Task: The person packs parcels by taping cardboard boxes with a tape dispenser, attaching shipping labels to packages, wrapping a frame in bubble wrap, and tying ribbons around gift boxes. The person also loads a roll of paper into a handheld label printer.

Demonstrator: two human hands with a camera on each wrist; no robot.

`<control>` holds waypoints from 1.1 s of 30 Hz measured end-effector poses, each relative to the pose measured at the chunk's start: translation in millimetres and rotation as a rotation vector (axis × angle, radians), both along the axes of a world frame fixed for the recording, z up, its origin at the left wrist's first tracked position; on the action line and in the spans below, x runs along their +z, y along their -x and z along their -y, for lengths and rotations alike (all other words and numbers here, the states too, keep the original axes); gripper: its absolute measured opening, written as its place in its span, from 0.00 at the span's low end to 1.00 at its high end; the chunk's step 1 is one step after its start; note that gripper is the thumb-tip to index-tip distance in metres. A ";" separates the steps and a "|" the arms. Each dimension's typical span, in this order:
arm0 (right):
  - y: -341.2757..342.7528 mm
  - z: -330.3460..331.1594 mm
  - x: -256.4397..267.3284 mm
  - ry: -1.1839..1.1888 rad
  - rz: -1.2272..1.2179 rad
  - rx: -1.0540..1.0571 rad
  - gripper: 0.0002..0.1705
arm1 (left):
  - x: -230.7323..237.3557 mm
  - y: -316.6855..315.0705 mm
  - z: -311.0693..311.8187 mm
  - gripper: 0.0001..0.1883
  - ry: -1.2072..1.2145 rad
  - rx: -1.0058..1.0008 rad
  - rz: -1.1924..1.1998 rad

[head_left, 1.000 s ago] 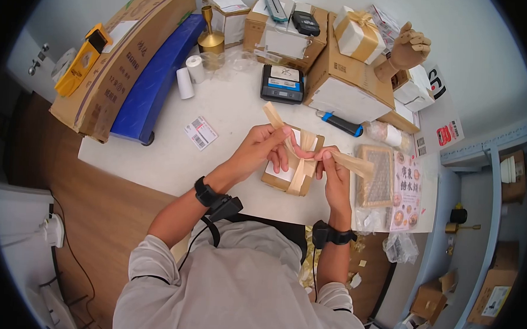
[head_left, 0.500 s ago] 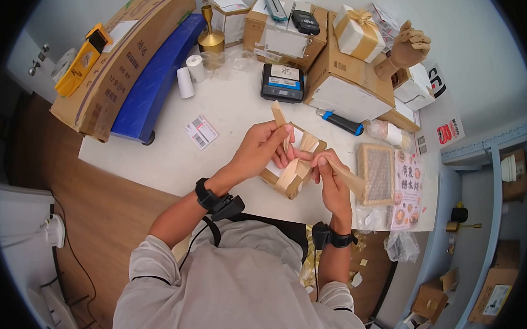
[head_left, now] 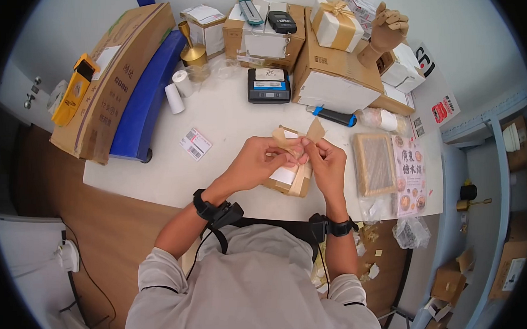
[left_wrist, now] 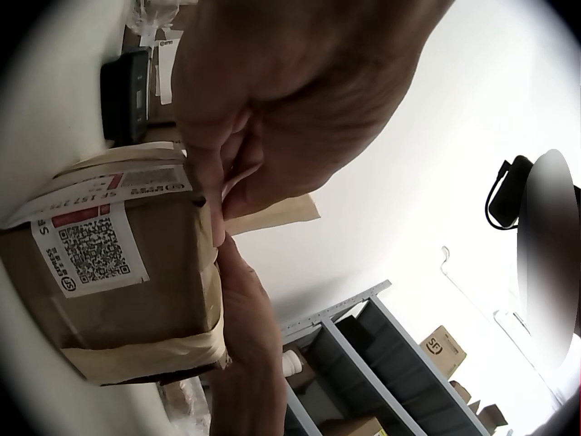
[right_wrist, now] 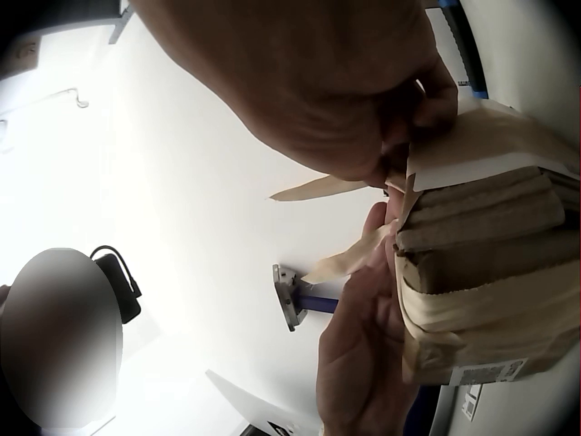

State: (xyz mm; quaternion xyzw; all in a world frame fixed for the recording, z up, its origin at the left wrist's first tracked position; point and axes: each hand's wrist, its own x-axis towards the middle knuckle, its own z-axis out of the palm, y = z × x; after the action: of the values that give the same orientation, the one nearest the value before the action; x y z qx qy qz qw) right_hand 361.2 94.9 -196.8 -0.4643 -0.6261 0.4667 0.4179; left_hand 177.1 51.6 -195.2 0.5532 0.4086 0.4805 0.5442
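A small brown cardboard box (left_wrist: 172, 313) lies on the white table, with a shipping label (left_wrist: 91, 250) on its side. Pale gold ribbon (head_left: 298, 183) is wrapped around it and gathers at the top. Over the box, my left hand (head_left: 259, 164) pinches one part of the ribbon between thumb and fingers. Close against it, my right hand (head_left: 328, 169) pinches another part, and a ribbon end (head_left: 316, 131) sticks up past those fingertips. In the right wrist view two loose tails (right_wrist: 345, 259) stick out from the fingers. The crossing itself is largely hidden by the fingers.
Behind the box stand a black label printer (head_left: 268, 87) and a blue-black utility knife (head_left: 334, 116). To the right lie a bubble-wrapped frame (head_left: 374, 164) and a printed sheet (head_left: 410, 177). A loose label (head_left: 195, 144) and white rolls (head_left: 174, 98) are at left; cartons (head_left: 338, 79) line the back.
My hands have come closer together over the box. The ribbon end in my right hand, earlier stretched out to the right, now points upward. The head view has shifted slightly.
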 end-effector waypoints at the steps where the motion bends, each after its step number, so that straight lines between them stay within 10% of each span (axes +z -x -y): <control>1: 0.0 0.4 2.3 -0.001 -0.010 -0.013 0.15 | 0.6 2.3 0.7 0.18 0.029 0.007 0.032; 6: -1.4 -1.8 6.9 0.050 0.061 0.019 0.12 | 10.3 -1.8 5.1 0.14 0.110 0.061 0.022; 15: -2.4 -1.7 4.8 -0.191 0.239 0.089 0.12 | 14.5 -20.9 -5.0 0.23 -0.599 0.177 -0.379; 24: -18.1 1.2 19.5 0.048 0.113 0.254 0.12 | 18.0 -25.1 -2.3 0.20 -0.208 0.260 -0.326; 33: -21.7 1.8 3.4 0.138 -0.091 0.307 0.11 | 7.1 -25.6 -5.7 0.11 -0.311 0.366 -0.388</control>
State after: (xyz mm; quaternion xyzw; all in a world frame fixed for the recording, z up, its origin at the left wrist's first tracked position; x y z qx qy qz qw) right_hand 382.9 93.1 -193.4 -0.3691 -0.6366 0.5875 0.3367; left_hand 202.7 57.3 -188.1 0.6287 0.5191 0.5127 0.2692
